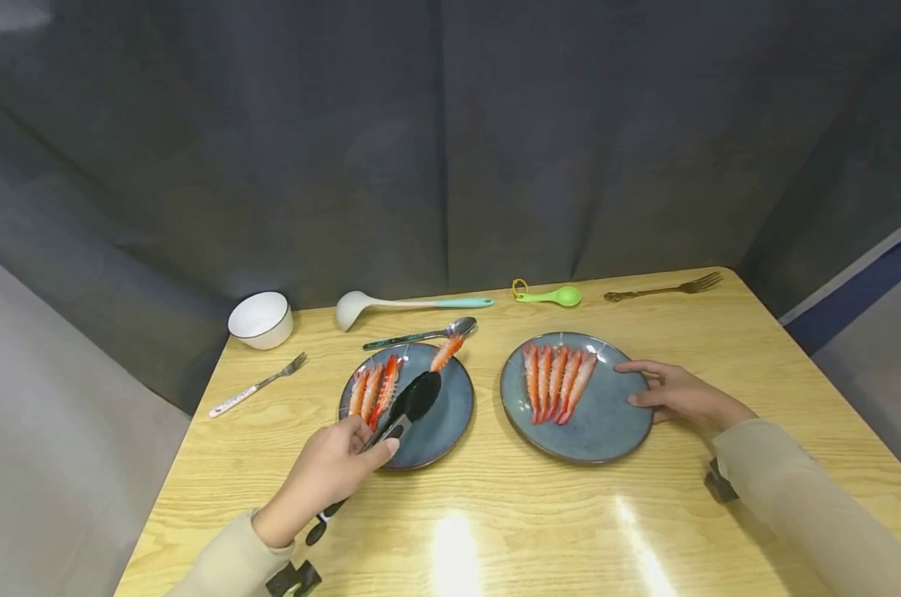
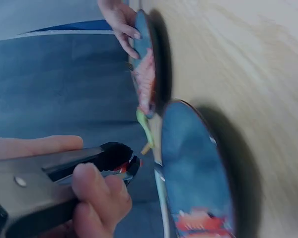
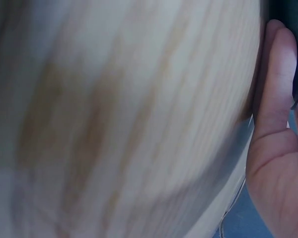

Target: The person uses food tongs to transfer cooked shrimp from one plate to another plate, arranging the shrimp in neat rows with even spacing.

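Note:
My left hand (image 1: 326, 468) grips black-tipped tongs (image 1: 420, 396), held slanting over the left blue plate (image 1: 446, 423). Between the tong tips is an orange-and-white shrimp (image 1: 448, 353), its end jutting past them toward the plate's far rim. Several more shrimp (image 1: 372, 391) lie side by side at that plate's left, partly covered by the tongs and hand. On the right blue plate (image 1: 607, 423), several shrimp (image 1: 557, 384) form a neat row. My right hand (image 1: 681, 396) holds this plate's right rim, thumb over the edge; in the right wrist view, fingers (image 3: 278, 74) reach along its underside.
Behind the plates lie a spoon (image 1: 420, 336), a ladle with a turquoise handle (image 1: 405, 303), a green measuring spoon (image 1: 554, 296) and an ornate fork (image 1: 666, 288). A white bowl (image 1: 261, 322) and a white-handled fork (image 1: 259, 385) are at left. Dark cloth (image 1: 346, 166) hangs behind the table.

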A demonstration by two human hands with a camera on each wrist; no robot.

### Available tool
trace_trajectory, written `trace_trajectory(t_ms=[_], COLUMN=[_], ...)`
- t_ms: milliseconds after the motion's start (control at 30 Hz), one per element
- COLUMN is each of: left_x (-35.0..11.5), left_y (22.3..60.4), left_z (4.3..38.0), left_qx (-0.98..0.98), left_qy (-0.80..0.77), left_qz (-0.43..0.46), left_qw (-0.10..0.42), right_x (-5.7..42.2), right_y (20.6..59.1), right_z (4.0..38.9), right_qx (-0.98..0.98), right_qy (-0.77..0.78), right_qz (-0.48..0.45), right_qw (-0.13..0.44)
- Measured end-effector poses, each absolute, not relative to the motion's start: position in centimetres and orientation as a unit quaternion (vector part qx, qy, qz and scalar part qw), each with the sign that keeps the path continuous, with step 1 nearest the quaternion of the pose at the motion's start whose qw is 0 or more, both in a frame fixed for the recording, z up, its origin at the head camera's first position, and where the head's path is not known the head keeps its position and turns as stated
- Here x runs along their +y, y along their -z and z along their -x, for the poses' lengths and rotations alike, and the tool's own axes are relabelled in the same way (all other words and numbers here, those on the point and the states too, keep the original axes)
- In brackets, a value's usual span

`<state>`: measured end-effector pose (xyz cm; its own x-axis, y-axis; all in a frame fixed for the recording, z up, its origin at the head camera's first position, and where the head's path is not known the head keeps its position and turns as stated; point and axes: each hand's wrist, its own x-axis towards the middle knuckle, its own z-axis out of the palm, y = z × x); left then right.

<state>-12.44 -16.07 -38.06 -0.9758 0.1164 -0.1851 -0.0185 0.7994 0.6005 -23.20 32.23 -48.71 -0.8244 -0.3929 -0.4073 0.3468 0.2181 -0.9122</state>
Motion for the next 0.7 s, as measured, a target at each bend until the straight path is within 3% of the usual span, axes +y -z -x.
trace_trajectory(t_ms=[367, 700], left_x=[-8.1, -2.0], left_y=[38.1, 39.9], left_z=[13.7, 13.5], left_qx=[0.918, 0.906], left_qy=[-0.358, -0.367], left_qz=[-0.128, -0.143], left_qw=[0.113, 0.157], right_x=[32.2, 32.5], right_y=[48.9, 48.8], right_z=[23.2, 22.9], right_qx=[0.709, 0.715], right_qy=[0.64, 0.633], right_qz=[0.034, 0.028], right_qw=[0.295, 0.294])
